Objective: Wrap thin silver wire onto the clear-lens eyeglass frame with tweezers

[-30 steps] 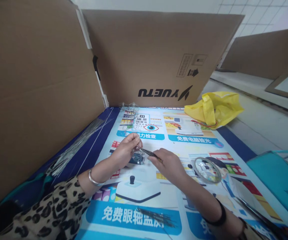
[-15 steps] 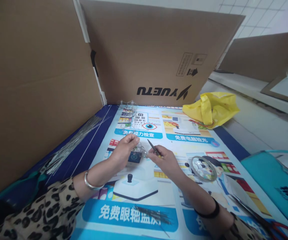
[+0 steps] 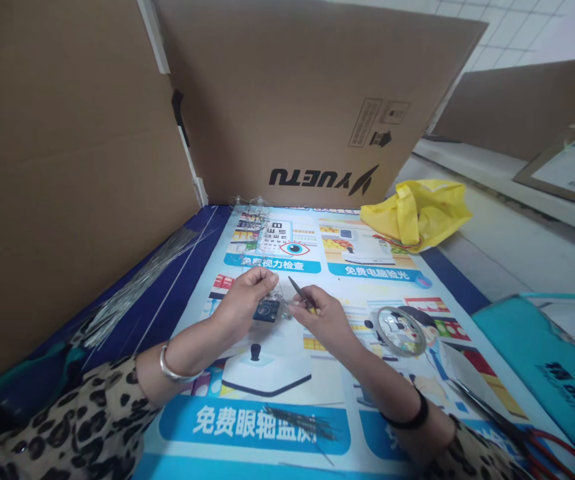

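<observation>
My left hand (image 3: 242, 303) is closed, thumb and forefinger pinching a small tangle of thin wire with clear bits (image 3: 281, 299). My right hand (image 3: 326, 319) is wrapped round a slim dark pointed tool (image 3: 297, 289), whose tip points up and to the left; its exact kind is unclear. The right thumb and fingertips also meet the lower right end of the wire tangle. Both hands are close together above the printed poster (image 3: 287, 337). A similar heap of clear wire pieces (image 3: 254, 217) lies at the poster's far left.
A bundle of straight wires (image 3: 142, 283) lies at left, near teal-handled pliers (image 3: 42, 373). Short dark wires (image 3: 300, 423) lie in front. To the right are a round clear dish (image 3: 401, 331), scissors (image 3: 497, 417), a yellow bag (image 3: 417, 213) and a teal pouch (image 3: 542, 360). Cardboard (image 3: 312, 100) stands behind.
The camera view has shifted slightly, moving the whole scene a little left and up. Both hands keep their hold, with the right fingertips a touch nearer the left hand.
</observation>
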Demonstrator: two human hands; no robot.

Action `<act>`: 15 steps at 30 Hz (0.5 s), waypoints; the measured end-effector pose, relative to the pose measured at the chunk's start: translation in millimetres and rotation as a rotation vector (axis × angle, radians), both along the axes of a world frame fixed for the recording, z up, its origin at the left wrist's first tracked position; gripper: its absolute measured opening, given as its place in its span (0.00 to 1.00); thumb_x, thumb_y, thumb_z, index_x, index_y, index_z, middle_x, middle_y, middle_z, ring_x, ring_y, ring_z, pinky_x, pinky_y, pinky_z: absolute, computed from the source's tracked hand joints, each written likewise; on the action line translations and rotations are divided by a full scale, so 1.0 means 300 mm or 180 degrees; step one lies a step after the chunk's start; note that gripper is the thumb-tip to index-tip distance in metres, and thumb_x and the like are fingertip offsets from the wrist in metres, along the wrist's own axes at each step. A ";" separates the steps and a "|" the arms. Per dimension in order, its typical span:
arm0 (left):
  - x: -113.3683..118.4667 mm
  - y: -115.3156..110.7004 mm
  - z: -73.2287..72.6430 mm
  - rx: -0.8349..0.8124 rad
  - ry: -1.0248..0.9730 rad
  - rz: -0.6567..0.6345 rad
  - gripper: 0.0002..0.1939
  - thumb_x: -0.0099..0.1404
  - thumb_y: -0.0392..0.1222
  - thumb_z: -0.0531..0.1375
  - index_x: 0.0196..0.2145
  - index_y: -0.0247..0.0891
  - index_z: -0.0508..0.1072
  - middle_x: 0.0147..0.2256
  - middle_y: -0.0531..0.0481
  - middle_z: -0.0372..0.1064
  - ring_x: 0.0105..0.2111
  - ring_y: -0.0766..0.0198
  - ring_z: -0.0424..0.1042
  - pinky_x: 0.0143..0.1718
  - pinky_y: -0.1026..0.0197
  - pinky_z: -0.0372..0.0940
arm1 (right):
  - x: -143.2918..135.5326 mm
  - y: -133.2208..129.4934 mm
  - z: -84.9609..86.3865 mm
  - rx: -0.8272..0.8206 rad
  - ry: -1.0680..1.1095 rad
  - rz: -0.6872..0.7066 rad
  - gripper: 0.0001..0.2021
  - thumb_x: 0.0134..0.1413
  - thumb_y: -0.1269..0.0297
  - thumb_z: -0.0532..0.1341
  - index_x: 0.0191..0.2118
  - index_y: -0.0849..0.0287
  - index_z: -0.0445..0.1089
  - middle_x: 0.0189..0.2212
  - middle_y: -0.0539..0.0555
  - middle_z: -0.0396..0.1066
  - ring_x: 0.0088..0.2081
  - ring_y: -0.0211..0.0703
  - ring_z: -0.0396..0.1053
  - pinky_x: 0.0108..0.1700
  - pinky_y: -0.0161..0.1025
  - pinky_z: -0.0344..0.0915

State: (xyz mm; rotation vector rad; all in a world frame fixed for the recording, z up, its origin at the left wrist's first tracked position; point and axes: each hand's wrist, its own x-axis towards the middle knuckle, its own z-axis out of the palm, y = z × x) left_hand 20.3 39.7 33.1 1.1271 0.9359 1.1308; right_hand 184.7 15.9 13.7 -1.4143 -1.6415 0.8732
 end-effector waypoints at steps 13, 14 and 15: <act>0.024 -0.045 -0.010 -0.0339 -0.0137 -0.0104 0.08 0.58 0.40 0.58 0.25 0.36 0.63 0.21 0.56 0.54 0.23 0.71 0.55 0.26 0.66 0.51 | -0.037 -0.007 -0.021 0.0039 -0.0239 -0.0207 0.12 0.41 0.66 0.60 0.37 0.55 0.63 0.27 0.46 0.67 0.29 0.37 0.65 0.33 0.35 0.60; 0.025 -0.043 -0.014 -0.0304 -0.0097 -0.0130 0.09 0.59 0.41 0.58 0.25 0.35 0.62 0.21 0.56 0.54 0.23 0.71 0.55 0.26 0.66 0.51 | -0.033 -0.004 -0.024 0.0062 -0.0215 -0.0237 0.09 0.42 0.66 0.58 0.35 0.55 0.63 0.26 0.46 0.67 0.28 0.37 0.64 0.32 0.34 0.59; 0.025 -0.041 -0.018 -0.0275 -0.0049 -0.0164 0.11 0.59 0.43 0.58 0.24 0.35 0.62 0.21 0.57 0.54 0.23 0.71 0.54 0.26 0.66 0.51 | -0.029 -0.001 -0.027 0.0082 -0.0196 -0.0283 0.07 0.42 0.66 0.57 0.33 0.56 0.63 0.25 0.46 0.67 0.28 0.37 0.64 0.31 0.34 0.59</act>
